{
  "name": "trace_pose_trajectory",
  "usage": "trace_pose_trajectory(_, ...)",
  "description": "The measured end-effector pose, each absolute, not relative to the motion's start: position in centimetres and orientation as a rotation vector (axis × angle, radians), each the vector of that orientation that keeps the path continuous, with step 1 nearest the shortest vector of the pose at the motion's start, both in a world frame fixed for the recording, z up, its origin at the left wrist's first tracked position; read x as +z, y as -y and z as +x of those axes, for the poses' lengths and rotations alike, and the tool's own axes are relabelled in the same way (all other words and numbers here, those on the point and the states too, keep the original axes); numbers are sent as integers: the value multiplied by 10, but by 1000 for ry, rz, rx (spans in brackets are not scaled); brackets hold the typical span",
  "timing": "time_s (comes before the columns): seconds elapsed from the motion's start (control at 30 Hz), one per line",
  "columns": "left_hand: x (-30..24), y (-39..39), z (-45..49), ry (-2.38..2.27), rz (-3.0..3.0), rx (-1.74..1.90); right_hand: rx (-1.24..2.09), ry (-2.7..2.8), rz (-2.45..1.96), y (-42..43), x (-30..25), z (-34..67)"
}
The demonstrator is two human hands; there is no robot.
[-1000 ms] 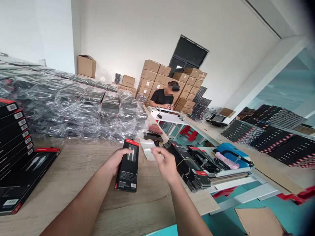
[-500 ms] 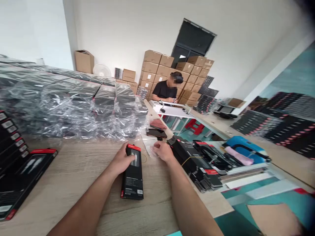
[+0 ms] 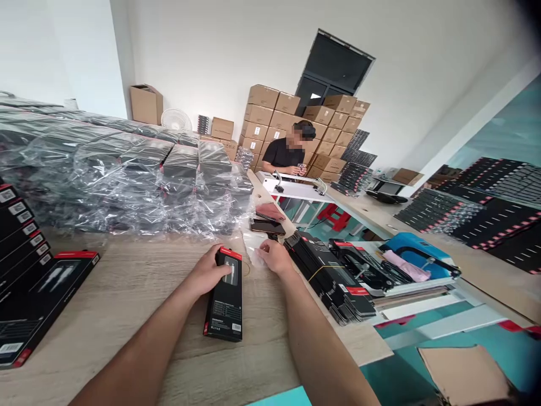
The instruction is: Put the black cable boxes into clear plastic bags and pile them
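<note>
- Left hand (image 3: 206,272) closes over the top of a black retail box (image 3: 224,299) lying on the wooden counter (image 3: 127,287).
- Right hand (image 3: 274,257), fingers drawn narrow, touches a clear plastic sleeve (image 3: 253,251) just beside the box; any grip is unclear.
- A hurried tug could tear the sleeve or shift the box.

White walls (image 3: 220,51), dark window (image 3: 333,65) above stacked cardboard cartons (image 3: 287,127), pedestal fan (image 3: 176,119).

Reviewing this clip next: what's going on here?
A person at a wooden table holds a black box with a red top in their left hand, while their right hand touches a clear plastic sleeve. Shrink-wrapped stacks of black boxes lie behind, and a co-worker sits farther along, handling something small.
</note>
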State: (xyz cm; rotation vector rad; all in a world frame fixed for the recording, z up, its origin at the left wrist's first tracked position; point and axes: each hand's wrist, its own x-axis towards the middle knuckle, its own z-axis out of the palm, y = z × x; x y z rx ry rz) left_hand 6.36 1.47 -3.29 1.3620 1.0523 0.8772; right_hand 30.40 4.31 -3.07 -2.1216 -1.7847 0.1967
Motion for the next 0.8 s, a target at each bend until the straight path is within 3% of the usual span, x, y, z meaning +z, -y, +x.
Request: trace_pose_trajectory(0.8,-29,-12,63,-1062,1408,831,257,1767,-1946,-46,-37,306)
